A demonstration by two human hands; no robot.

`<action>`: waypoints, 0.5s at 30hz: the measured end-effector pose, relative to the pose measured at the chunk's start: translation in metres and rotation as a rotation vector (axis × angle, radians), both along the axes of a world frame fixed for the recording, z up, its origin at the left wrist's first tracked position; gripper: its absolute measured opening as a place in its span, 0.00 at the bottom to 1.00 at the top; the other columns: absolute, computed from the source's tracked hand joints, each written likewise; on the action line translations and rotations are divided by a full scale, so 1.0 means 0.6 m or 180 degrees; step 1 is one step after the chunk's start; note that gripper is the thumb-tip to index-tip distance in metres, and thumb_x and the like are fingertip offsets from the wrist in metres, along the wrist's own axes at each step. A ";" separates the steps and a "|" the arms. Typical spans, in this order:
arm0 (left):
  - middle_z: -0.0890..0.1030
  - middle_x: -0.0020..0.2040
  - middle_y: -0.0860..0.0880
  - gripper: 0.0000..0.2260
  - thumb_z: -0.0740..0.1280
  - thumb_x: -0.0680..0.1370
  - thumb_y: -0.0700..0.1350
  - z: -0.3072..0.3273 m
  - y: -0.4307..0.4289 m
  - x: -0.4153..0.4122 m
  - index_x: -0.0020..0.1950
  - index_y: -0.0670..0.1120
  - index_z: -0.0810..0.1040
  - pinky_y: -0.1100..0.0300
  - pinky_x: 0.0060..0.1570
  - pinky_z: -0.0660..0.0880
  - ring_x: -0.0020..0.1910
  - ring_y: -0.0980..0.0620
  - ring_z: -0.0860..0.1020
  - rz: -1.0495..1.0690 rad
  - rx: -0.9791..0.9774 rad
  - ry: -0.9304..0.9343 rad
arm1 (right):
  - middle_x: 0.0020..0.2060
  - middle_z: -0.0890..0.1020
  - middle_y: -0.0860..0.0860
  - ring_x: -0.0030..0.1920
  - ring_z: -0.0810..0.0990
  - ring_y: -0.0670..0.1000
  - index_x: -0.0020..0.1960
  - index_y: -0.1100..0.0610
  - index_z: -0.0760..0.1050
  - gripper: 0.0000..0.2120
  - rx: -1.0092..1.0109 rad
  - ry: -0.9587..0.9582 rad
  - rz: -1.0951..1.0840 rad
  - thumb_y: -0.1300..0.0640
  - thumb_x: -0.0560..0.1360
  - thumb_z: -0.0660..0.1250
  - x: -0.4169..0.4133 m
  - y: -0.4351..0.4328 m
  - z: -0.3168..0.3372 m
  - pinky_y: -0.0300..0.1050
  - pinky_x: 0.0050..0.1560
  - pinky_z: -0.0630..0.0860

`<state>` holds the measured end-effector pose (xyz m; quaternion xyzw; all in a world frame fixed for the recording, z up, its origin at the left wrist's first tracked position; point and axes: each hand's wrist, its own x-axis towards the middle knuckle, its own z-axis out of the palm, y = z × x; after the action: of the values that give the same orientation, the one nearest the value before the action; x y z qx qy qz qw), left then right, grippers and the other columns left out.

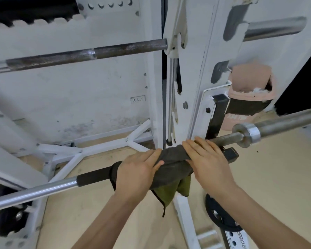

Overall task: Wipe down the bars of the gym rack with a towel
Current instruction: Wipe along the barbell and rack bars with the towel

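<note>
Both hands clamp down together: left hand (139, 170) wraps over the towel (171, 159), thumb on the near side, and right hand (206, 159) curls over it just beside. Grey cloth bunches between them on the bar (43, 190), green corner hanging below, close against the white rack upright (196, 60).

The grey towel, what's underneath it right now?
The barbell runs under the towel: its black grip shows on one side, bare metal on the other. The stretch between is hidden by the towel, the left hand and the right hand gripping it.
</note>
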<state>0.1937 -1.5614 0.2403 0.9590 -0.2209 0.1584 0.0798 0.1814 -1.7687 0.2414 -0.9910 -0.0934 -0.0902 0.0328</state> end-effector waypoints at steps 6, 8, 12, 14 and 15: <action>0.82 0.45 0.58 0.16 0.53 0.78 0.61 0.034 0.028 -0.006 0.48 0.57 0.79 0.59 0.43 0.76 0.45 0.56 0.79 -0.0032 -0.1019 0.0289 | 0.59 0.80 0.48 0.64 0.73 0.50 0.61 0.50 0.78 0.22 0.0853 -0.0334 0.0133 0.40 0.76 0.56 -0.015 0.000 0.053 0.48 0.63 0.69; 0.82 0.46 0.57 0.29 0.43 0.76 0.68 0.037 0.027 0.023 0.54 0.58 0.79 0.55 0.45 0.77 0.45 0.54 0.79 0.0627 -0.0554 0.0555 | 0.69 0.71 0.50 0.69 0.66 0.52 0.72 0.49 0.65 0.29 0.0771 0.0168 -0.0028 0.35 0.77 0.49 0.020 0.014 0.057 0.52 0.66 0.67; 0.81 0.38 0.54 0.37 0.35 0.69 0.73 0.025 0.035 0.043 0.47 0.56 0.79 0.56 0.43 0.77 0.38 0.54 0.78 0.0623 0.0315 0.1074 | 0.59 0.78 0.48 0.62 0.73 0.53 0.67 0.48 0.70 0.32 -0.0028 0.0470 0.0024 0.33 0.77 0.41 0.044 0.028 0.014 0.54 0.67 0.64; 0.82 0.40 0.54 0.35 0.37 0.71 0.73 0.019 0.045 0.035 0.51 0.58 0.78 0.56 0.42 0.77 0.40 0.54 0.79 0.0434 0.0288 0.0978 | 0.53 0.82 0.47 0.56 0.77 0.53 0.61 0.50 0.77 0.26 0.0234 0.0072 0.0168 0.38 0.79 0.47 0.033 0.024 0.001 0.53 0.63 0.70; 0.82 0.39 0.54 0.33 0.39 0.73 0.72 0.017 0.045 0.028 0.52 0.59 0.79 0.56 0.40 0.77 0.39 0.53 0.79 0.0378 0.0231 0.0843 | 0.50 0.84 0.48 0.53 0.79 0.54 0.58 0.52 0.80 0.22 0.0368 -0.0193 0.0147 0.42 0.80 0.52 0.029 0.025 -0.005 0.53 0.60 0.72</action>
<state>0.2102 -1.5344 0.2504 0.9852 -0.1568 0.0268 0.0641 0.1988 -1.7537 0.2387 -0.9818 -0.1118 -0.1246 0.0892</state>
